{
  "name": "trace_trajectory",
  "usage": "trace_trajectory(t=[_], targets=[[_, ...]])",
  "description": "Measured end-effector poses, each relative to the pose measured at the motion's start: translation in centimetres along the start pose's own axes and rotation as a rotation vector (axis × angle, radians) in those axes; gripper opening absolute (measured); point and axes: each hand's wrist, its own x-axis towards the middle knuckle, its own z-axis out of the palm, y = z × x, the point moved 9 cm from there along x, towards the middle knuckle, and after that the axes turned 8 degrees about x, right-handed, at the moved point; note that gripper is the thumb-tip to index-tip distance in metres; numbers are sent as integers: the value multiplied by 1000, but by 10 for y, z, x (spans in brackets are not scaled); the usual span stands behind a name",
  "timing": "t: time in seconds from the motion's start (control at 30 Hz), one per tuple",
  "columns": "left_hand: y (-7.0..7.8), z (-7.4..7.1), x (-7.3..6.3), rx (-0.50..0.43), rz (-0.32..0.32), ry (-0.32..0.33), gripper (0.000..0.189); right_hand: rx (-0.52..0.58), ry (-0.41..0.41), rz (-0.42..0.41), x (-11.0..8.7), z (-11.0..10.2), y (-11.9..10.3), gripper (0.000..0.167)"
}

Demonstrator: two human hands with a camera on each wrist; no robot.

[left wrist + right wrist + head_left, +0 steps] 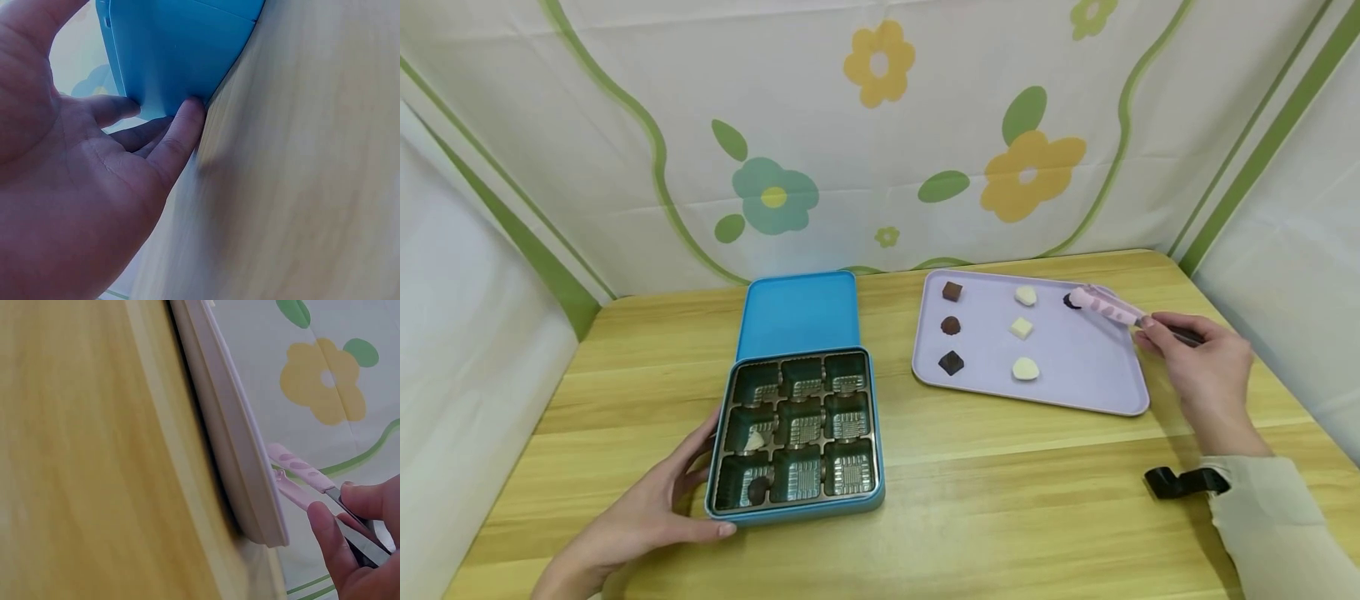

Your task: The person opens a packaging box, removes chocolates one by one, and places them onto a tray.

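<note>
My right hand (1213, 371) holds pink-tipped tongs (1108, 307) between thumb and fingers, over the right part of a lilac tray (1082, 383). The tips of the tongs meet a dark chocolate (1071, 302); whether they pinch it cannot be seen. In the right wrist view the tray's rim hides the chocolate. My left hand (651, 500) rests its fingertips against the side of a blue tin (181, 56), its thumb at the front corner. A white chocolate (754, 440) and a dark chocolate (758, 490) lie in two left compartments of the tin's insert.
On the tray are brown chocolates (952, 291) in a left column and white chocolates (1021, 327) in a middle one. The blue lid (801, 312) lies behind the tin. A black strap (1183, 482) hangs by the right sleeve. Flowered cloth (880, 150) backs the wooden table.
</note>
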Motion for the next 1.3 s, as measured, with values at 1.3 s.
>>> trace_trajectory(t=[1.3], targets=[[-2, -1, 0, 13, -19, -5, 127, 19, 53, 28, -2, -4, 3, 11]])
